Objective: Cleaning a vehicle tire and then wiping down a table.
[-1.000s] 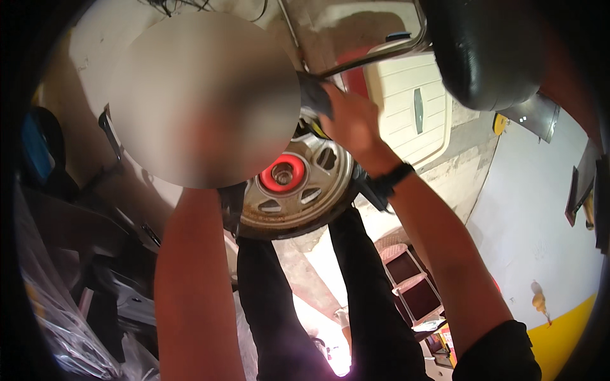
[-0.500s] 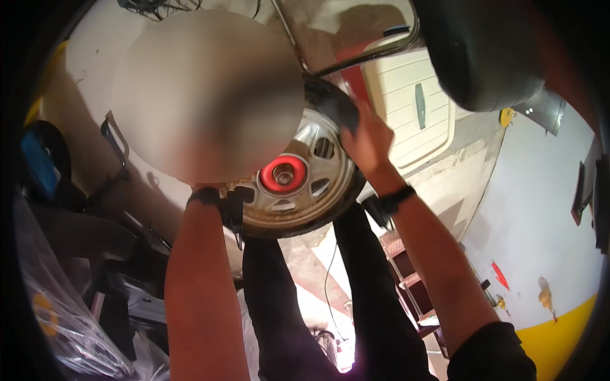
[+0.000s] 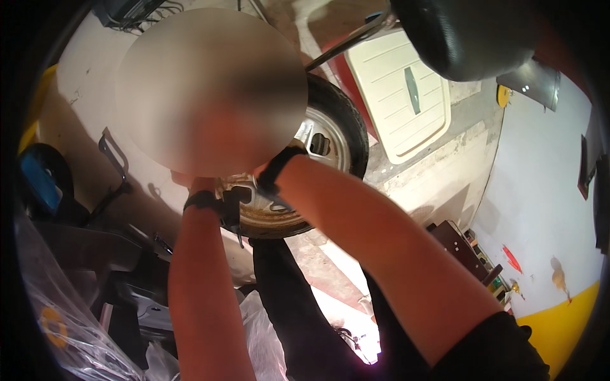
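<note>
A car wheel with a black tyre [image 3: 357, 127] and a dull silver metal rim [image 3: 279, 222] stands in front of me, above my legs. A large blurred patch covers its left part and the hub. My left hand [image 3: 183, 179] is at the lower left of the wheel, mostly lost in the blur, with a black band at the wrist. Across the rim reaches my right arm; the right hand [image 3: 262, 170] lies over the wheel's middle, its fingers hidden by the blur. What either hand holds cannot be made out.
A cream-lidded red box [image 3: 394, 127] stands right of the wheel, below a black padded object [image 3: 470, 44]. Clear plastic sheeting [image 3: 70, 317] and dark parts lie at lower left. A black handle-like bracket [image 3: 114, 155] is at left, a brown shelf [image 3: 460, 251] at right.
My right hand has left the tyre's right edge and moved left and down to the wheel's middle. The red ring around the hub is now hidden. My left arm stays nearly in place.
</note>
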{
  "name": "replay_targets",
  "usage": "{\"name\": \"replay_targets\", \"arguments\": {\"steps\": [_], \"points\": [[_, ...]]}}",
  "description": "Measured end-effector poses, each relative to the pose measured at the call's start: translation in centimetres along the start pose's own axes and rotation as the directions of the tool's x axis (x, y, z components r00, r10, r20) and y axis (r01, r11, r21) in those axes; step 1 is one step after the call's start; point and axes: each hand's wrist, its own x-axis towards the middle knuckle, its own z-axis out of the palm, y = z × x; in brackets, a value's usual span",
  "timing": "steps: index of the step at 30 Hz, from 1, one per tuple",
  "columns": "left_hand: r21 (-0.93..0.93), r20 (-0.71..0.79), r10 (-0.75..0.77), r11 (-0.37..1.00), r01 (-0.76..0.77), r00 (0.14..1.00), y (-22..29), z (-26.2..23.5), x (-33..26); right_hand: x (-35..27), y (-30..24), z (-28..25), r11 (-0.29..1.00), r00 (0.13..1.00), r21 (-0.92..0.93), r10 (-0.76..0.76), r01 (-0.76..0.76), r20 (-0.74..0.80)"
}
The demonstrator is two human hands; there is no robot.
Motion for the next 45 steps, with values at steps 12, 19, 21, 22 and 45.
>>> {"name": "replay_targets", "arguments": {"steps": [12,19,21,22,45], "points": [[-0.012,-0.003,0.105,0.994,-0.105,0.994,3.7,-0.5,0.2,-23.4,11.5,-11.5,0.900,0.924,-0.261,0.377,-0.350,0.061],[0.005,-0.037,0.030,1.000,-0.030,0.999,3.2,-1.1,0.0,-32.6,5.7,-6.9,0.682,0.670,-0.112,0.731,-0.723,0.126],[0.000,-0.016,0.023,1.000,-0.023,1.000,2.9,-0.6,-0.3,-33.9,4.0,-5.9,0.661,0.633,-0.104,0.745,-0.744,0.211],[0.003,-0.021,0.016,1.000,-0.016,1.000,2.6,-0.9,0.0,-34.0,2.9,-5.2,0.649,0.606,-0.074,0.740,-0.757,0.292],[-0.020,0.005,0.056,0.998,-0.056,0.998,2.5,0.2,-0.6,-33.1,-4.6,1.7,0.709,0.693,0.181,0.545,-0.681,0.472]]}}
